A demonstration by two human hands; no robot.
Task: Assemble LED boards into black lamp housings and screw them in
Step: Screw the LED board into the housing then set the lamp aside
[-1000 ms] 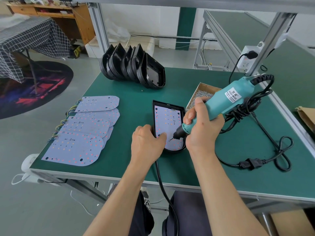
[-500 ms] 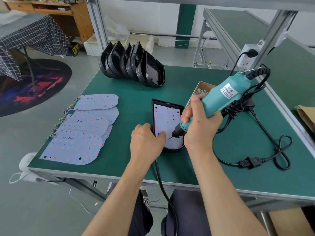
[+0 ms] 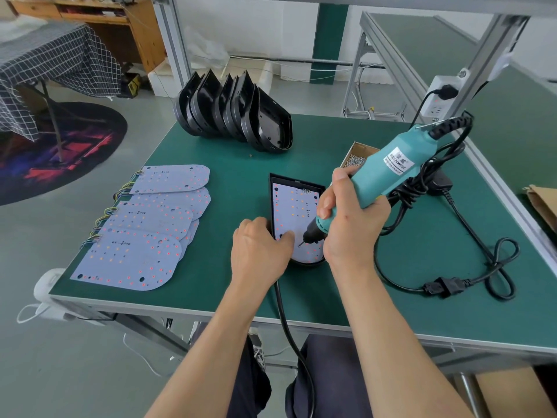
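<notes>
A black lamp housing (image 3: 272, 188) lies flat in the middle of the green table (image 3: 229, 164) with a pale LED board (image 3: 294, 206) seated inside it. My left hand (image 3: 259, 251) rests on the housing's near left edge, fingers over the rim and onto the board. My right hand (image 3: 351, 227) grips a teal electric screwdriver (image 3: 388, 167), tilted, its bit tip (image 3: 300, 244) touching the board's near end. Several loose LED boards (image 3: 144, 227) lie overlapped at the left. Several empty black housings (image 3: 238, 113) stand stacked at the back.
A cardboard box of screws (image 3: 357, 156) sits behind the screwdriver. The tool's black cord (image 3: 482, 260) loops over the right side of the table to a wall socket (image 3: 441, 99). Another black cable (image 3: 286, 321) runs off the near edge. A second green bench (image 3: 452, 49) stands at the right.
The bit tip stays on the near end of the board. Both hands keep their hold; only the view shifts slightly.
</notes>
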